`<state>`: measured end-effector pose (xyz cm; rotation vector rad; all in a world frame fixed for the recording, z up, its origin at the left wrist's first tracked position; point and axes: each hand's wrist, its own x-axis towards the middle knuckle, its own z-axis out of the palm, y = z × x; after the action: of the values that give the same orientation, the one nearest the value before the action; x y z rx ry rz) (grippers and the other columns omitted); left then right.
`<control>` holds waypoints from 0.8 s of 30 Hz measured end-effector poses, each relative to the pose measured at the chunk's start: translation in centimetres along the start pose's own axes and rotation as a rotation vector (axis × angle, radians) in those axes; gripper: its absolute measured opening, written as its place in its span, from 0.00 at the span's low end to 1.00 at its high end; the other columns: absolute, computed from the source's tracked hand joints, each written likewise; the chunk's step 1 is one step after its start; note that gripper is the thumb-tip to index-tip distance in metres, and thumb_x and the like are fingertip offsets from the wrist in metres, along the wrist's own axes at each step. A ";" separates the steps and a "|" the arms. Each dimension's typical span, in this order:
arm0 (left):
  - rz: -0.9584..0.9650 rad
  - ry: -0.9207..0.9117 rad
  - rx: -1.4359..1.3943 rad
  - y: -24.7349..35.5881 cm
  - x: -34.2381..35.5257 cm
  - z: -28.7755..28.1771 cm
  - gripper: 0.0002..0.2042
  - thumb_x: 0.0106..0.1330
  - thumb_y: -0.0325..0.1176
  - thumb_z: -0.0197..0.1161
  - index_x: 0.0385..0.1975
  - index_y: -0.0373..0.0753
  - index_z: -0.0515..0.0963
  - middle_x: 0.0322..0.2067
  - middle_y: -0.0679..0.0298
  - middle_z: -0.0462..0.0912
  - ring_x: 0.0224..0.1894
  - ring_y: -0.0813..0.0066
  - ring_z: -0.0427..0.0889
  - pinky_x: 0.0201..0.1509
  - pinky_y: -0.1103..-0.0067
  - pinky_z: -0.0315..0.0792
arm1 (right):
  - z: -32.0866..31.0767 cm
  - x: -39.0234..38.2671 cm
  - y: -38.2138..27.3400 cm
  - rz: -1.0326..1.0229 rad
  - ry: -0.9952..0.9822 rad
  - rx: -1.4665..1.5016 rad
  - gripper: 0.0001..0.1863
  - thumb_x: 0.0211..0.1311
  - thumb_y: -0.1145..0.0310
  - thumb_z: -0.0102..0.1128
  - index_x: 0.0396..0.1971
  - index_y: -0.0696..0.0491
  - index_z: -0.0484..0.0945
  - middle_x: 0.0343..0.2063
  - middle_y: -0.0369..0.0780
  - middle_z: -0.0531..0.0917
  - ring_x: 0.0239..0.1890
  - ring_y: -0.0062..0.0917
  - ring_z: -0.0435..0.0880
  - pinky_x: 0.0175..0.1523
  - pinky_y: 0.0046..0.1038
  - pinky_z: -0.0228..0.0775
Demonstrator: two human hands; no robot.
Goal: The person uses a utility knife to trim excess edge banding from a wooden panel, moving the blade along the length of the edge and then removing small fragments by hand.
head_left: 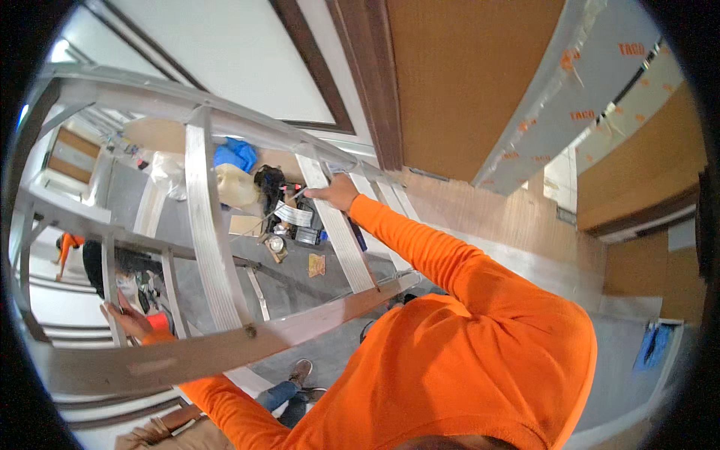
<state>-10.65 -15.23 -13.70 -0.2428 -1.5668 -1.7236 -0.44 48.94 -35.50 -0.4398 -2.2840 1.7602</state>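
At 8 o'clock from the view's centre, my left hand [133,322] has its fingers curled around a narrow rung [111,274] of the ladder [300,328]. Just off centre, toward 11, my right hand [341,193] closes over a broad step [341,240], fingers touching metal. From there, the ladder stretches toward 9; a blue bundle [236,154] lies at 10, a white sheet [292,214] at 8.

The ladder [210,225] runs into the dark rim at left — its near rail [300,330] hides part of the left forearm [232,409]. Some floor clutter [292,215], left of centre, is too small to identify; at far left, an orange-clad person [70,242] is partly hidden.
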 end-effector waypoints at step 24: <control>0.581 -0.087 0.881 -4.8 2.6 1.1 0.28 0.77 0.40 0.60 0.71 0.33 0.63 0.66 0.39 0.70 0.64 0.46 0.75 0.65 0.63 0.72 | -1.4 -3.5 -1.8 0.164 0.021 0.206 0.47 0.39 0.40 0.84 0.48 0.68 0.81 0.42 0.53 0.87 0.44 0.42 0.87 0.52 0.40 0.78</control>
<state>-15.89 -15.60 -15.51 -0.2802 -1.9179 -0.5093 3.10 48.53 -33.35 -0.6170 -2.0755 2.0325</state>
